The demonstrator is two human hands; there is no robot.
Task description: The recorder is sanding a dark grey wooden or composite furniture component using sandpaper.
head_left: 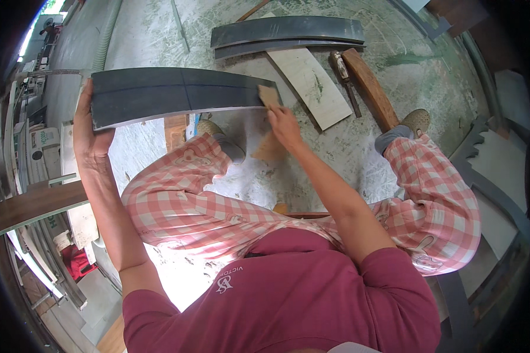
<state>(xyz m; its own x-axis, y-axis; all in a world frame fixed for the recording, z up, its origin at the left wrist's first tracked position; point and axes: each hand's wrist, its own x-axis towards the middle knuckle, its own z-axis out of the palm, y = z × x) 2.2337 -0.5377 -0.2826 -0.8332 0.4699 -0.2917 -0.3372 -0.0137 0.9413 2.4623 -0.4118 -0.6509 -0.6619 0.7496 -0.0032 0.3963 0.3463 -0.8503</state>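
I'm sitting low over a dusty, scuffed concrete floor (pixel 159 35), knees apart in pink checked trousers (pixel 176 200), holding a dark grey curved panel (pixel 176 94) up in front of me. My left hand (pixel 91 138) is gripping the panel's left end, fingers wrapped round the edge and closed tight on it, thumb side toward me. The panel is lying roughly level across the view, its pale lower edge facing me and a thin line running across it near the middle.

My right hand (pixel 282 120) is at the panel's right end, pinching a small tan sanding block (pixel 269 95) and pressing it against the panel's corner. Fingers are bunched together on the block; I can't tell exactly how many are on it from this angle.

Further out on the floor, two more curved dark panels (pixel 288 34) are lying stacked, well apart from the one I'm holding. Just beside them, a pale flat board (pixel 312 82) is lying at an angle, and next to that a brown wooden piece (pixel 371 88) with a small hand tool (pixel 343 70) between the two. A ribbed hose (pixel 106 35) is running along the floor at the upper left. My right shoe (pixel 417 120) is sitting near the brown piece.
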